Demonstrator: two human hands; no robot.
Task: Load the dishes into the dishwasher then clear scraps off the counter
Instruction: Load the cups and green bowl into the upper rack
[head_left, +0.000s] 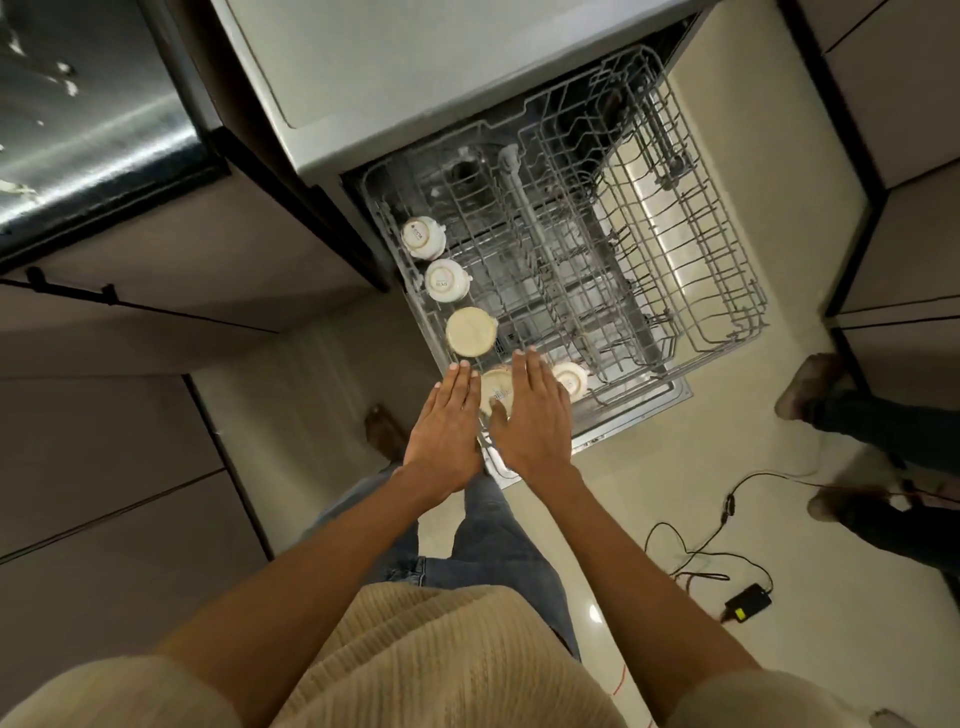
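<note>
The dishwasher's upper rack is pulled out over the open door. Several cream cups stand upside down along its left side: one cup at the back, another cup in front of it, and a wider cup nearer me. A fourth upturned cup sits at the front edge between my hands, and a small cup lies to its right. My left hand and my right hand hover flat with straight fingers on either side of that front cup, holding nothing.
A steel counter with wet scraps lies at the upper left above grey cabinet fronts. Another person's shoes stand at the right. A black adapter and cables lie on the cream floor.
</note>
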